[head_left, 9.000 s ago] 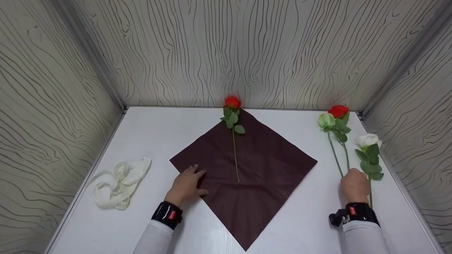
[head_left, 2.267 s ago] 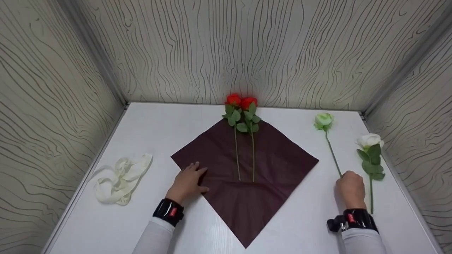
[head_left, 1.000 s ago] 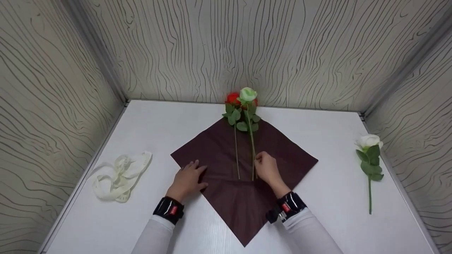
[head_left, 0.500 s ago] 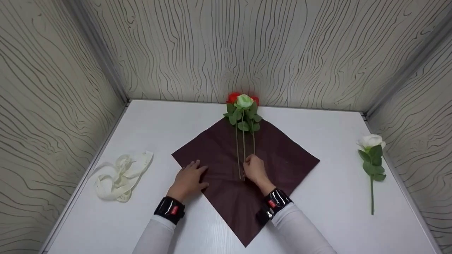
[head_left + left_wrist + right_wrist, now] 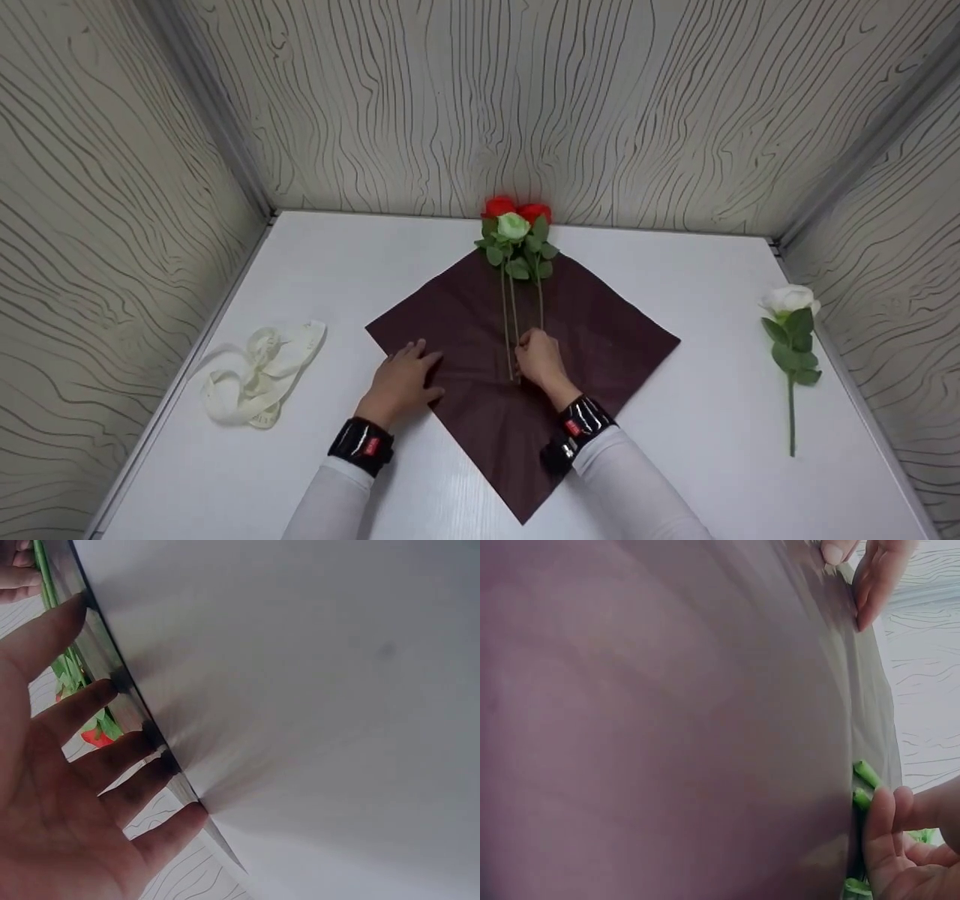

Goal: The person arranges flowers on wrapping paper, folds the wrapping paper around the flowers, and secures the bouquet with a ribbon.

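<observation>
A dark maroon sheet of wrapping paper [image 5: 607, 330] lies on the table, turned like a diamond. On its upper corner are two red roses, one at the left [image 5: 499, 206] and one at the right [image 5: 537, 213]. A pale green rose [image 5: 514, 226] overlaps them, its bloom a little lower. My right hand [image 5: 541, 361] pinches the green rose's stem near its lower end. In the right wrist view, cut stem ends [image 5: 862, 799] show beside the fingertips. With fingers spread, my left hand [image 5: 401, 382] rests on the sheet's left edge.
A white rose [image 5: 790, 300] with green leaves lies at the right side of the table [image 5: 720, 465]. On the left is a loose heap of cream ribbon [image 5: 259, 382]. Wood-patterned panels [image 5: 465, 105] stand along the back and sides.
The second red rose, then the green one, came from the right onto the paper. Lately the right hand shifted the green rose left and slightly down. The left hand stayed put.
</observation>
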Motion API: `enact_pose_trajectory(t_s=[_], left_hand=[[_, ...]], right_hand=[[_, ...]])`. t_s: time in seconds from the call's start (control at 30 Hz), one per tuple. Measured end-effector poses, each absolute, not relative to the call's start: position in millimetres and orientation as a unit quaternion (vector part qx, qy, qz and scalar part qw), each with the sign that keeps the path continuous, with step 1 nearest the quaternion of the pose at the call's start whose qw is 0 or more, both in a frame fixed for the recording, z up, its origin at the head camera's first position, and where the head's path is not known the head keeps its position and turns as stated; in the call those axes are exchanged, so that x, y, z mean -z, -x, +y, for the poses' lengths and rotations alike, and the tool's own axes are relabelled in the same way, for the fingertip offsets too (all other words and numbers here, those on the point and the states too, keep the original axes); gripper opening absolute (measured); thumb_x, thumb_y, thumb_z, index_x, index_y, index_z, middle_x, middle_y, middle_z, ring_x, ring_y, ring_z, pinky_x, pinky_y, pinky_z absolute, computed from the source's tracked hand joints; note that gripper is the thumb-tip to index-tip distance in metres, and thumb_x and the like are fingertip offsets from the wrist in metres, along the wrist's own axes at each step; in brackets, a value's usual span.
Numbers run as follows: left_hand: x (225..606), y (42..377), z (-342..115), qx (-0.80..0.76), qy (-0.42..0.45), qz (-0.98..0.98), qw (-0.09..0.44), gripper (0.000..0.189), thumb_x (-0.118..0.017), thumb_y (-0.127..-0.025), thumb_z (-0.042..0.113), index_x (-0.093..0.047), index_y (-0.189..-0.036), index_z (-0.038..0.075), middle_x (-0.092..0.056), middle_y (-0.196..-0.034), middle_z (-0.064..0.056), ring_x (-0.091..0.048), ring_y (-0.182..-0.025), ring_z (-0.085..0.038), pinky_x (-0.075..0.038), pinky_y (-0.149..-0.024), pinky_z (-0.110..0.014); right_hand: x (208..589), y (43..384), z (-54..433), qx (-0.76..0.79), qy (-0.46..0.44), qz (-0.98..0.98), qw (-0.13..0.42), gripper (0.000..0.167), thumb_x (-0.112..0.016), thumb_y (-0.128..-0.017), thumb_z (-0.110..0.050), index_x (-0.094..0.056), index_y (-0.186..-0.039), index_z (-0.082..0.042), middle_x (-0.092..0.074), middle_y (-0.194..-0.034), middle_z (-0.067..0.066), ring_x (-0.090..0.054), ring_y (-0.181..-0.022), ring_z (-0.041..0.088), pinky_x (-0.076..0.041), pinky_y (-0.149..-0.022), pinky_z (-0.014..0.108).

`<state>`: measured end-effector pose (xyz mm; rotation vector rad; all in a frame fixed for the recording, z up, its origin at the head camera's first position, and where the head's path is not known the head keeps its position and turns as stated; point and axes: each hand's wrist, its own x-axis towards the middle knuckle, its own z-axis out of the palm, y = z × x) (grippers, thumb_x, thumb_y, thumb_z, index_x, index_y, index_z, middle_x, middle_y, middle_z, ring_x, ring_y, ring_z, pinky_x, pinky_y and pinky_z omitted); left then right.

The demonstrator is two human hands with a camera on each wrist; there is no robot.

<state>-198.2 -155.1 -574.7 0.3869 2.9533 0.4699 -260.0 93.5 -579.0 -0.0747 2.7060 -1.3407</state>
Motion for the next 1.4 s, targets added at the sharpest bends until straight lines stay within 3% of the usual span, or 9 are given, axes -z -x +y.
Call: enact_pose_trajectory(t_s=[0.17,0.3,0.4,0.6,0.8,1.13,1.33,1.4], left_hand=[[575,197,-155,-0.154,-0.129,0.977,0.066,0.063,-0.072,-0.088,0.04,-0.054,-0.141,0.011,-0.04,-0.148,-0.023,-0.035,-0.138,-0.04,-0.032,-0.107,-0.056],[573,197,-156,-0.158,-0.131,0.977,0.064,0.063,-0.073,-0.087,0.038,-0.055,-0.14,0.009,-0.041,-0.147,-0.025,-0.036,-0.137,-0.041,-0.033,-0.107,-0.056],[572,196,-156,-0.162,-0.131,0.976,0.059,0.062,-0.073,-0.088,0.037,-0.055,-0.14,0.01,-0.041,-0.147,-0.024,-0.036,-0.137,-0.04,-0.033,-0.107,-0.055],[571,196,-155,-0.168,-0.136,0.975,0.055,0.062,-0.074,-0.087,0.037,-0.056,-0.139,0.009,-0.042,-0.147,-0.025,-0.037,-0.137,-0.04,-0.033,-0.108,-0.054],[572,197,-156,-0.165,-0.136,0.975,0.056,0.062,-0.074,-0.087,0.037,-0.056,-0.139,0.008,-0.042,-0.146,-0.025,-0.037,-0.136,-0.041,-0.033,-0.107,-0.055],[574,198,-157,-0.157,-0.136,0.976,0.061,0.063,-0.073,-0.088,0.038,-0.054,-0.141,0.01,-0.041,-0.147,-0.025,-0.036,-0.136,-0.042,-0.033,-0.107,-0.056],[574,197,-156,-0.159,-0.136,0.976,0.058,0.063,-0.073,-0.088,0.039,-0.055,-0.14,0.009,-0.041,-0.147,-0.025,-0.036,-0.137,-0.042,-0.033,-0.107,-0.056],[574,197,-156,-0.158,-0.137,0.976,0.057,0.063,-0.073,-0.088,0.039,-0.055,-0.14,0.01,-0.041,-0.147,-0.025,-0.036,-0.137,-0.042,-0.033,-0.107,-0.056]], right_hand=[[575,260,101,0.437,0.034,0.898,0.047,0.02,-0.06,-0.094,-0.001,-0.06,-0.11,0.01,-0.064,-0.077,0.01,-0.064,-0.054,0.018,-0.053,-0.051,0.03],[566,262,115,0.403,0.047,0.914,0.007,0.02,-0.065,-0.092,-0.005,-0.064,-0.109,0.005,-0.062,-0.083,0.007,-0.061,-0.066,0.018,-0.052,-0.063,0.035],[559,266,133,0.37,0.044,0.928,-0.021,0.024,-0.066,-0.091,-0.008,-0.065,-0.111,0.004,-0.062,-0.091,0.01,-0.06,-0.081,0.023,-0.05,-0.073,0.04],[555,274,193,0.286,-0.005,0.957,-0.042,0.043,-0.06,-0.094,-0.013,-0.053,-0.133,0.004,-0.053,-0.122,0.024,-0.056,-0.108,0.04,-0.049,-0.084,0.052],[562,273,265,0.226,-0.068,0.971,-0.033,0.056,-0.054,-0.092,-0.012,-0.04,-0.142,0.008,-0.036,-0.138,0.035,-0.043,-0.116,0.056,-0.042,-0.088,0.064],[562,243,373,0.182,-0.189,0.965,0.018,0.064,-0.047,-0.09,-0.01,-0.021,-0.143,0.016,-0.019,-0.132,0.052,-0.027,-0.117,0.069,-0.029,-0.09,0.075],[558,227,407,0.152,-0.233,0.96,0.034,0.05,-0.038,-0.093,-0.006,-0.026,-0.13,0.026,-0.026,-0.122,0.053,-0.032,-0.111,0.067,-0.034,-0.085,0.071],[558,221,414,0.15,-0.242,0.958,0.046,0.052,-0.034,-0.096,-0.005,-0.021,-0.135,0.026,-0.028,-0.12,0.053,-0.033,-0.111,0.066,-0.035,-0.084,0.069]])
